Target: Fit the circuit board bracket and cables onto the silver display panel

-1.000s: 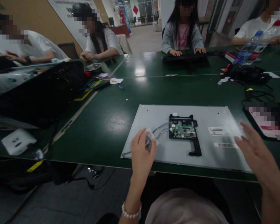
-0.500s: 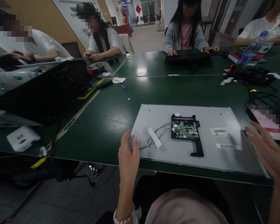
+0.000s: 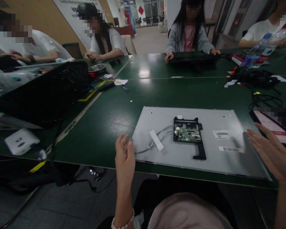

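Note:
A flat grey display panel lies back side up near the table's front edge. On its back sit a green circuit board in a black plastic bracket, and a grey cable under a strip of white tape. My left hand is beside the panel's left edge, fingers apart and holding nothing. Along the right edge is my right hand, fingers stretched out; I cannot tell whether it touches the panel.
Green table. On the left are a black casing, a white box-shaped device and loose coloured wires. Black cables, plastic bottles and a pink-screened device lie right. Several people sit around the table.
My left hand has let go of the panel's left edge and moved outward to the left. The person opposite has shifted a hand to the end of the black object there.

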Demonstrator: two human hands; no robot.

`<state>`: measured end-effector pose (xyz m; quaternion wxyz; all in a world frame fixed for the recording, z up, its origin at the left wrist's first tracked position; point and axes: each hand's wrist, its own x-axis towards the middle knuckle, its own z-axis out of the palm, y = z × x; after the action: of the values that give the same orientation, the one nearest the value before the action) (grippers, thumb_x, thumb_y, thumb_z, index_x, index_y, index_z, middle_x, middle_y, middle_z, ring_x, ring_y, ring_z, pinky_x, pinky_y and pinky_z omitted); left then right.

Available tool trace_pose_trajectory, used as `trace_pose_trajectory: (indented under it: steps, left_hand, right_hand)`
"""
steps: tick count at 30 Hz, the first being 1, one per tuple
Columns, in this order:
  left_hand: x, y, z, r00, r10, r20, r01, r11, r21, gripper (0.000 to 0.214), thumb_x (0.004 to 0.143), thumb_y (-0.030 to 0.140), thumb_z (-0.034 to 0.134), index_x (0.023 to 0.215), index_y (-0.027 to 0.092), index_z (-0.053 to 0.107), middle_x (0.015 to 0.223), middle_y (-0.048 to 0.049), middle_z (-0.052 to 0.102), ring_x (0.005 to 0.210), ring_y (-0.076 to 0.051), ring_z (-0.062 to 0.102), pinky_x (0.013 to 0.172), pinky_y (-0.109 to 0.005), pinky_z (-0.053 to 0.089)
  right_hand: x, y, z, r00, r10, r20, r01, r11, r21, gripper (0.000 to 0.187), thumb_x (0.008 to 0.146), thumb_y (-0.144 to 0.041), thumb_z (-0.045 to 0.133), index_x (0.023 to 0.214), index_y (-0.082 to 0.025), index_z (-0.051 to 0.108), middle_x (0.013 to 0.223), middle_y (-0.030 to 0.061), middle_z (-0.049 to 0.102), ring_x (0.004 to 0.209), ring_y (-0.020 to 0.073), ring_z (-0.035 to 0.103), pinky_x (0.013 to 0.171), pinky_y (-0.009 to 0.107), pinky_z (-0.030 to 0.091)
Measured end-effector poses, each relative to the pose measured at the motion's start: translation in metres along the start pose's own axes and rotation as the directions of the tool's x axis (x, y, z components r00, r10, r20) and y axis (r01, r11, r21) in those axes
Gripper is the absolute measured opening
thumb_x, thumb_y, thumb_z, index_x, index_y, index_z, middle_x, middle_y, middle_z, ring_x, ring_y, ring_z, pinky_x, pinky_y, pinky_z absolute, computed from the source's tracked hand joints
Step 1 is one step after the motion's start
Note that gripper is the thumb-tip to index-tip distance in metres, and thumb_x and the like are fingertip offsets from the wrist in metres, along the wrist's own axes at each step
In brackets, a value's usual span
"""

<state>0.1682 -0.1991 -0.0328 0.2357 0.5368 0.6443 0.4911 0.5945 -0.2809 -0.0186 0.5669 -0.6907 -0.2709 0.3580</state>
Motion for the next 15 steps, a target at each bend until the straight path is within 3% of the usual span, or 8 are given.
trace_pose_trajectory:
  steps: [8,15]
  left_hand:
    - [0.009,-0.010,-0.008,1.000,-0.003,-0.026,0.001,0.996,-0.093,0.046,0.097,0.038,0.049,0.139,0.022,0.045,0.140,-0.0161,0.052,0.120,-0.025,0.061,0.108,-0.044,0.043]
    - [0.017,-0.009,-0.010,0.997,-0.013,-0.074,0.009,0.998,-0.056,0.047,0.095,0.039,0.050,0.139,0.021,0.046,0.139,-0.0160,0.052,0.113,-0.023,0.064,0.106,-0.042,0.045]
  right_hand:
    - [0.002,0.005,0.001,0.999,-0.001,0.036,0.003,0.998,-0.059,0.059,0.083,-0.053,0.065,0.139,-0.043,0.049,0.149,0.0067,0.051,0.139,0.0258,0.045,0.113,0.038,0.035]
    - [-0.001,0.003,0.007,0.998,-0.009,0.068,0.009,1.000,0.001,0.061,0.083,-0.051,0.066,0.140,-0.039,0.050,0.148,0.0087,0.051,0.141,0.0266,0.041,0.112,0.040,0.035]
